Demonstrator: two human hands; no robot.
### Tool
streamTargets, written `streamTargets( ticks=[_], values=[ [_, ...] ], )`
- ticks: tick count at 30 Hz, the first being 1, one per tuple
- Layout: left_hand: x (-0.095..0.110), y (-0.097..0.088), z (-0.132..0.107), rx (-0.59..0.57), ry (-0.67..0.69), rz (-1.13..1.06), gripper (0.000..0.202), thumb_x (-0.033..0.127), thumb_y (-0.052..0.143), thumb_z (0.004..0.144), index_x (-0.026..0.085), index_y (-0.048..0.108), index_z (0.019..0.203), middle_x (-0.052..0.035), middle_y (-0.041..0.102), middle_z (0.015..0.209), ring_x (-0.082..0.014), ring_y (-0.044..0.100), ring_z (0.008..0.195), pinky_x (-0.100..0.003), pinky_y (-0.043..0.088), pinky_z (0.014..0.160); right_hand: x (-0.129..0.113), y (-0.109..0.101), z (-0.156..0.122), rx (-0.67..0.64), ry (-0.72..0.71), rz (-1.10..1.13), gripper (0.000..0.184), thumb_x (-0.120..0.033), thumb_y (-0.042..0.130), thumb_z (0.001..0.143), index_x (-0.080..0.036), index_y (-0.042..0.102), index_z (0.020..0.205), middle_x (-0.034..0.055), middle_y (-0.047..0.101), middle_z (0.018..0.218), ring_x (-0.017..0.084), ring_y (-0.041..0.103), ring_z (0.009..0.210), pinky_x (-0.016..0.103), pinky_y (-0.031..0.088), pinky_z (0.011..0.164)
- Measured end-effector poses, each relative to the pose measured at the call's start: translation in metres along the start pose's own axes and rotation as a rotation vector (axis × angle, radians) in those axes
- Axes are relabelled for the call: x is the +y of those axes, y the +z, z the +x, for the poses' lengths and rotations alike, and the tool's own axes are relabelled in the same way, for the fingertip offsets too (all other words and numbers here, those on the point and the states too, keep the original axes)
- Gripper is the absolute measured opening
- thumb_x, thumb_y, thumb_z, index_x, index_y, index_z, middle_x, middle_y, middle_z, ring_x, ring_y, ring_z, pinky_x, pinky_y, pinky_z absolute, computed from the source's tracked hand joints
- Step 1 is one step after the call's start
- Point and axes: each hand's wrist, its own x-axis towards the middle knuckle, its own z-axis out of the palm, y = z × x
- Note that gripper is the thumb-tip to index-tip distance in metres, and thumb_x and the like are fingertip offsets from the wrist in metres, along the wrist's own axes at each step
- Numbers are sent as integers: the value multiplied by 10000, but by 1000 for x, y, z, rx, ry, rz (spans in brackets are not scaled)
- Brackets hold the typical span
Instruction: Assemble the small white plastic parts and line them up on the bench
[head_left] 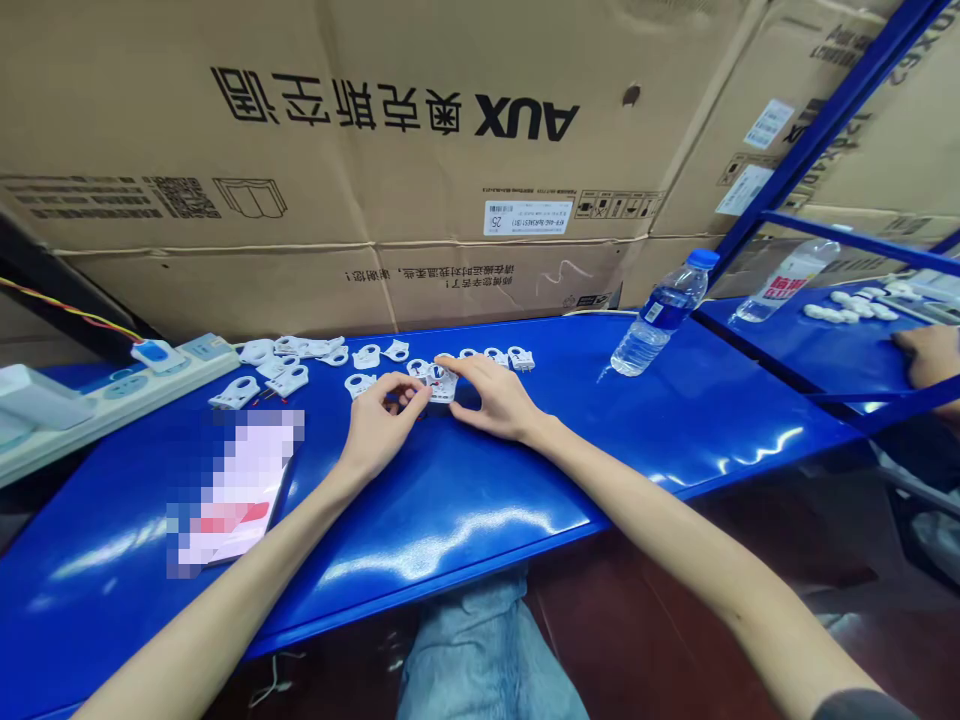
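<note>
Both my hands rest on a glossy blue table, meeting over one small white plastic part. My left hand pinches the part's left edge with curled fingers. My right hand lies over its right side, fingers pressed down on it. Behind them, several more white plastic parts with round holes lie in a loose row along the table's back, and a separate cluster sits further left.
A white power strip with a plugged-in cable lies far left. A blurred flat item lies near the left forearm. A water bottle stands right. Cardboard boxes wall the back. Another person's hand rests on the neighbouring blue table.
</note>
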Motion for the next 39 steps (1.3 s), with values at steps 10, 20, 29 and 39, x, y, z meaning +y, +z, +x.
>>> streamTargets(
  ticks=[10,20,29,39],
  values=[
    [0,-1,3,12,-74,-64,255,465,764,788,220,696,799,-1,630,726,-157,563,668,-289,441,616,-1,1,-1,-15,-13,12,579,-254,600,969,-262,465,1532,88,679,1355,258,643,1188,439,542,1031],
    [9,-5,-4,121,286,323,185,347,672,880,213,663,1006,0,613,868,-152,583,760,-290,498,723,1,1,1,-28,35,-15,602,-280,616,966,-234,460,1545,110,663,1400,291,627,1235,489,514,1079],
    [-1,-9,-4,3,587,534,129,273,614,945,219,703,1021,-43,631,973,-194,636,915,-321,529,810,1,3,0,-53,19,-25,596,-306,625,980,-208,469,1547,134,674,1369,296,628,1238,480,513,1082],
    [-1,-16,-1,34,478,711,187,315,563,982,222,718,1031,-70,654,997,-240,625,969,-367,515,845,4,3,1,-84,43,-59,604,-343,625,999,-201,447,1559,141,630,1438,300,587,1304,501,461,1145]
  ],
)
